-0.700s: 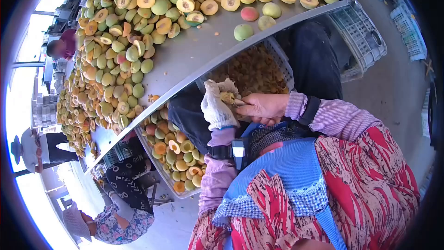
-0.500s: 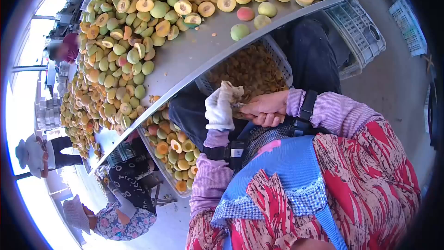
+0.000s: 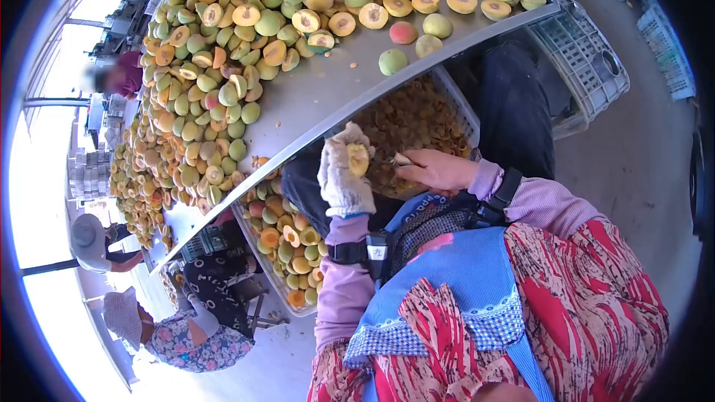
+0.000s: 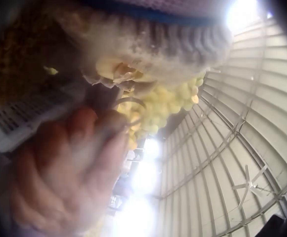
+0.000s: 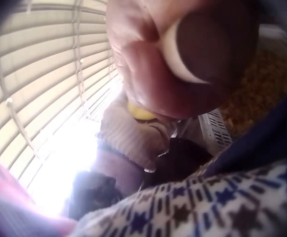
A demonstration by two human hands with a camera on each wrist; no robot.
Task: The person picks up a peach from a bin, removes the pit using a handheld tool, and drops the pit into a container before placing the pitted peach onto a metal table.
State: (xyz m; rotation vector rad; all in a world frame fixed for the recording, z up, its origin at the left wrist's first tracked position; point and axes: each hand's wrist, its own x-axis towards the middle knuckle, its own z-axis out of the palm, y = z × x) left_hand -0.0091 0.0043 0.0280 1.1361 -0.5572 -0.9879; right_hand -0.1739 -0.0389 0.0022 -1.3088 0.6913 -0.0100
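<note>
My left hand (image 3: 344, 179), in a white knit glove, holds a yellow peach half (image 3: 357, 158) with its cut side showing. The bare right hand (image 3: 445, 171) grips a pitting tool, its pale handle end (image 5: 189, 49) sticking out of the fist in the right wrist view. A thin curved metal loop (image 4: 142, 103) projects from that fist in the left wrist view, just below the peach half. In the head view a gap separates the two hands. Both are over the near side of a crate (image 3: 460, 104) of brownish-yellow fruit scraps.
A metal table (image 3: 298, 112) with a raised edge carries a big heap of halved peaches (image 3: 186, 119). Below it, a second crate (image 3: 287, 305) of peach halves stands to the left. Grey crates (image 3: 588, 67) are at right. Other people work along the table's left side.
The hands were together at the peach, the gloved hand then tipping over the scrap crate. Now they are apart, and the left hand has turned so that the peach half faces up.
</note>
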